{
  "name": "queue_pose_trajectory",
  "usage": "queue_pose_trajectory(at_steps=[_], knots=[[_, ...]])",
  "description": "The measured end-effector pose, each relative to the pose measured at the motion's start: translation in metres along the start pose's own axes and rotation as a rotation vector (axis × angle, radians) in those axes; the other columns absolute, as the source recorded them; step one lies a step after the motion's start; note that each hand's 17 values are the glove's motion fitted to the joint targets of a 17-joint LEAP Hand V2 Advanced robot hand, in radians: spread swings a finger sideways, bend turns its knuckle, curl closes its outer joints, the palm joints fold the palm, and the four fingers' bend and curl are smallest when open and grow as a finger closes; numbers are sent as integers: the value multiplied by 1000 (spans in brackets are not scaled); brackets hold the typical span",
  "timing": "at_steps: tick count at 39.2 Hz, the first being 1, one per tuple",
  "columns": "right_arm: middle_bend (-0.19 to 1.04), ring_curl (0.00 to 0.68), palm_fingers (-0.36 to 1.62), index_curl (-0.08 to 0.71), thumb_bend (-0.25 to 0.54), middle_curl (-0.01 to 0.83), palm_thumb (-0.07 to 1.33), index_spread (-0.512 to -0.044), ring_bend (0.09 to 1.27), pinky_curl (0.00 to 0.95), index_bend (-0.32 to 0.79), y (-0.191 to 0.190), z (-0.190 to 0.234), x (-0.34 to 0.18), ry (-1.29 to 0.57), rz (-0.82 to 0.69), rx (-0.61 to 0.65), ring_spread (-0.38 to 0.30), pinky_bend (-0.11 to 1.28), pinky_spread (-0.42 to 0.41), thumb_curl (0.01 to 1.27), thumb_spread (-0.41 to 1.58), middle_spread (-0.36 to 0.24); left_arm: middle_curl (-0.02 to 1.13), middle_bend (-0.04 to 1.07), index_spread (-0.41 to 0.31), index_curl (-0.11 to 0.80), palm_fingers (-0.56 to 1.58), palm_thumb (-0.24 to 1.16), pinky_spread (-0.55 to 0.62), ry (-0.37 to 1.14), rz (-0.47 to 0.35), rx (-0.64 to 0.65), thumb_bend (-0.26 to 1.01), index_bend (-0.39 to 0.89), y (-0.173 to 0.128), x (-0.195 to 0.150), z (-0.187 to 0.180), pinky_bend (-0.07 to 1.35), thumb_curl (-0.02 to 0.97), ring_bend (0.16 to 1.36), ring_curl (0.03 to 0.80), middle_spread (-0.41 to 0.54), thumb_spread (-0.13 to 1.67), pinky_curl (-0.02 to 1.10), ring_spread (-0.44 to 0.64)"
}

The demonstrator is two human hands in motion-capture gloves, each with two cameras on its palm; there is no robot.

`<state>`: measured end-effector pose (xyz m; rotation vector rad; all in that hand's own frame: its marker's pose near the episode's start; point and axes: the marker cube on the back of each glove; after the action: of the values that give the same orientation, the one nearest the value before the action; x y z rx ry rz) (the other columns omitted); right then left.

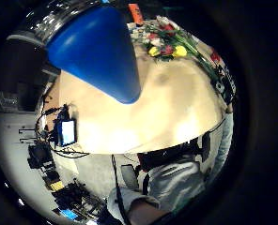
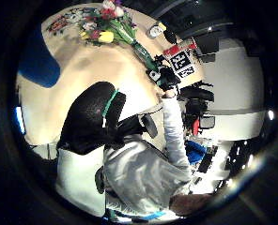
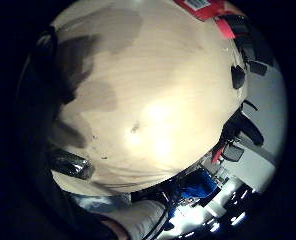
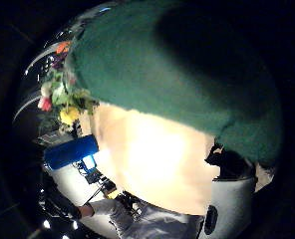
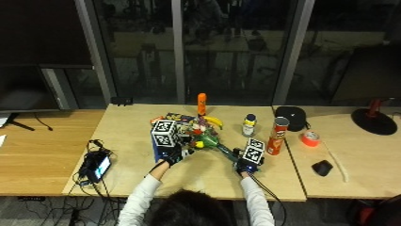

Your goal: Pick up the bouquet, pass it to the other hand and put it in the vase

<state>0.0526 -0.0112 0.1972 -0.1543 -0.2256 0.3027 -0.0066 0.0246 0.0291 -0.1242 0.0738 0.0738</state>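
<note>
Outside view: your right hand (image 5: 245,163) grips the bouquet's (image 5: 204,136) stems; your left hand (image 5: 170,154) (fingers unclear) is beside the blue vase (image 1: 99,49). No writing readable.

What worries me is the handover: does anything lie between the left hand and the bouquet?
Nothing visible does. The left hand is close beside the flower end of the bouquet, with only bare table between. The blue vase is by that hand, and the right hand is at the stem end.
</note>
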Motion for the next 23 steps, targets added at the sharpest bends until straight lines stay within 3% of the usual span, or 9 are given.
queue_pose_trajectory(at_steps=[5, 6, 7, 10, 11, 13, 14, 15, 23], knots=[[312, 446, 1266, 348, 70, 505, 1008, -223, 657, 415, 223, -4, -3, 2, -34, -9, 42, -245, 651, -300, 530, 765, -165, 308, 174, 48, 358, 312, 366, 393, 25, -18, -12, -23, 167, -1, -2, -1, 203, 312, 479, 256, 272, 1084, 334, 403], [335, 430, 1208, 364, 59, 516, 1004, -224, 592, 412, 252, -5, -4, 2, -41, -12, 60, -245, 634, -296, 530, 766, -164, 308, 174, 48, 358, 312, 366, 393, 29, -19, -16, -23, 167, -1, -2, 0, 203, 313, 479, 257, 273, 1084, 335, 403], [289, 470, 1290, 350, 63, 505, 1028, -226, 705, 430, 196, -7, -5, 2, -45, -12, 85, -248, 675, -304, 546, 726, -170, 307, 173, 48, 361, 314, 367, 393, 32, -21, -21, -22, 173, -2, -3, 1, 202, 313, 478, 257, 273, 1085, 335, 404], [303, 486, 1329, 348, 41, 517, 1034, -228, 775, 448, 136, -9, -6, 3, -39, 15, 183, -242, 724, -298, 566, 675, -180, 307, 172, 49, 363, 315, 376, 393, 40, -24, -36, -18, 174, -4, -3, 2, 199, 313, 477, 258, 278, 1091, 336, 406], [374, 496, 1425, 351, 27, 537, 1005, -228, 804, 442, 147, -9, -7, 3, -38, 31, 215, -239, 698, -292, 539, 789, -172, 307, 174, 49, 363, 316, 377, 393, 44, -24, -39, -19, 174, -5, -3, 2, 198, 313, 476, 259, 280, 1092, 336, 406], [438, 504, 1490, 379, -5, 554, 971, -232, 816, 447, 225, -8, -7, 4, -58, 59, 255, -230, 669, -283, 512, 830, -166, 306, 169, 48, 364, 322, 375, 392, 56, -24, -44, -21, 172, -6, -2, 2, 198, 313, 485, 261, 282, 1094, 337, 407], [434, 512, 1444, 373, 9, 553, 994, -230, 835, 455, 196, -6, -6, 4, -81, 74, 257, -227, 688, -288, 515, 855, -167, 306, 172, 49, 365, 319, 375, 393, 67, -25, -48, -21, 174, -7, -2, 2, 195, 313, 481, 260, 283, 1095, 336, 408], [474, 512, 1504, 402, -18, 566, 966, -236, 828, 450, 269, -5, -5, 3, -110, 90, 252, -225, 660, -277, 503, 854, -163, 305, 168, 49, 365, 324, 375, 394, 81, -27, -51, -21, 175, -9, -2, 2, 200, 313, 484, 262, 285, 1095, 339, 411], [613, 536, 1479, 470, -12, 609, 976, -232, 878, 470, 378, 3, -44, -38, -684, -40, 307, -206, 676, -249, 526, 829, -151, 305, 175, 73, 356, 317, 375, 397, 296, -71, 11, -22, 148, -25, 3, -14, 211, 314, 500, 269, 295, 1098, 344, 419]])
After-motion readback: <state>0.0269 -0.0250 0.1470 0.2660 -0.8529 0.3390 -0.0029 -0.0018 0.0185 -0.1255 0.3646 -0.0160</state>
